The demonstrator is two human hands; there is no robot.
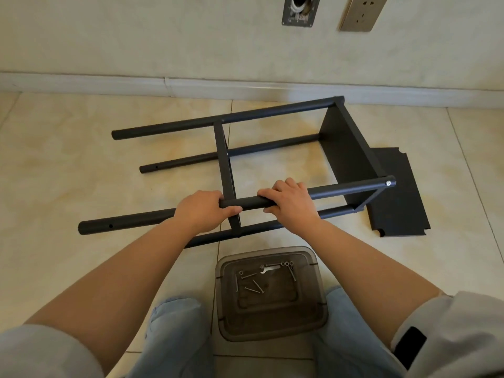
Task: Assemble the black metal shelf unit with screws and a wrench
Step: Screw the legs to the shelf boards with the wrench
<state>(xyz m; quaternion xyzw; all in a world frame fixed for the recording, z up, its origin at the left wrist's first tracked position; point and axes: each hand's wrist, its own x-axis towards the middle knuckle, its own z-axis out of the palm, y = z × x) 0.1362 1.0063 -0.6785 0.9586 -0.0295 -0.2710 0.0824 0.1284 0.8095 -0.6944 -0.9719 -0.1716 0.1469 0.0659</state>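
Head view: left hand (pixel 200 211), right hand (pixel 290 204) grip shelf unit (pixel 346 151) pole.

— Where does the single view look from?
— From the person's head, wide-angle, facing forward and down, close above the beige tiled floor (pixel 81 165), reaching the pale wall (pixel 163 36) ahead.

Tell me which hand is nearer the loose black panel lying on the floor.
Right. The right hand grips the pole on the side toward the loose panel; the left hand grips the same pole farther away.
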